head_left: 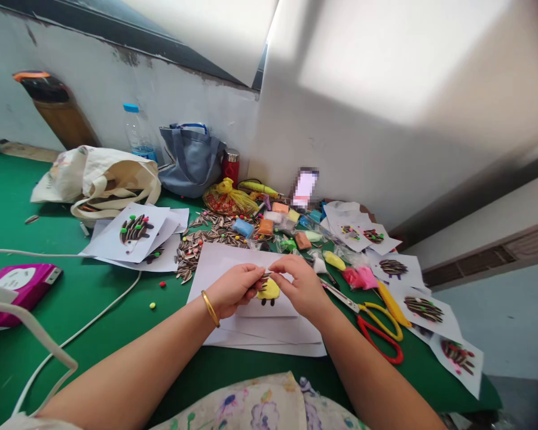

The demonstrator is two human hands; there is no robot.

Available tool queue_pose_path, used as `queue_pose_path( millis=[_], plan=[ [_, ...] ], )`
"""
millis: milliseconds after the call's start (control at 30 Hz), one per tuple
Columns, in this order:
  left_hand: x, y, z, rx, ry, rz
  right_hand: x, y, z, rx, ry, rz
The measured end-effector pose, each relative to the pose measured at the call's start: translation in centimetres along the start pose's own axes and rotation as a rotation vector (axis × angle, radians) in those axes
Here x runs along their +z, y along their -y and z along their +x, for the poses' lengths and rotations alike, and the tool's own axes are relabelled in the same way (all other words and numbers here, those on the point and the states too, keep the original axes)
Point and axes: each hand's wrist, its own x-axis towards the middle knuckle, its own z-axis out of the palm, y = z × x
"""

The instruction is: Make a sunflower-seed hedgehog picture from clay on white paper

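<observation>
On the stacked white paper point(210, 266) lies a flattened yellow clay shape point(271, 289), with dark sunflower seeds pressed into it and two seeds below like feet. My left hand point(238, 288), a gold bangle at its wrist, is closed in a pinch over the shape's upper left. From the other side my right hand point(301, 288) pinches with thumb and forefinger. A sunflower seed point(266, 276) shows between the fingertips of both hands. The fingers partly cover the clay. Behind the paper spreads a pile of loose sunflower seeds point(189, 254).
Scissors point(363, 307) with yellow and red handles lie to the right, near wrapped clay packets point(265, 227). Finished seed pictures point(424, 309) line the right edge; more point(134, 233) lie left. Bags point(192, 158), a bottle point(138, 134) and a phone point(305, 188) stand behind. A white cable point(103, 319) crosses the left.
</observation>
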Motion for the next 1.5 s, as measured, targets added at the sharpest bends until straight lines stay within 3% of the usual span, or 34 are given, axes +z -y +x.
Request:
queue_pose_path(
  millis=[200, 267, 567, 767, 1033, 1200, 1500],
  plan=[
    [0.1, 0.0, -0.1, 0.019, 0.024, 0.185, 0.0, -0.1, -1.3, -0.109, -0.004, 0.028],
    [0.0, -0.2, -0.2, 0.044, 0.028, 0.263, 0.1, -0.2, -1.7, -0.082, -0.022, 0.027],
    [-1.6, -2.2, -0.2, 0.279, -0.183, 0.632, 2.4, -1.9, -3.9, 0.076, 0.039, -0.038],
    [-2.1, -0.7, -1.8, 0.425, -0.181, 1.005, 3.6, -2.2, -4.0, 0.027, 0.036, -0.105],
    [-2.0, 2.8, -2.8, 0.426, -0.133, 1.423, 3.9, -2.0, -4.1, 0.012, 0.012, -0.189],
    [-1.9, 3.2, -2.6, 0.431, -0.145, 1.582, 4.1, -1.8, -3.9, 0.010, 0.013, -0.238],
    [-1.5, 3.2, -2.8, 0.401, -0.147, 1.663, 4.2, -1.8, -3.8, 0.023, 0.015, -0.251]
  ],
)
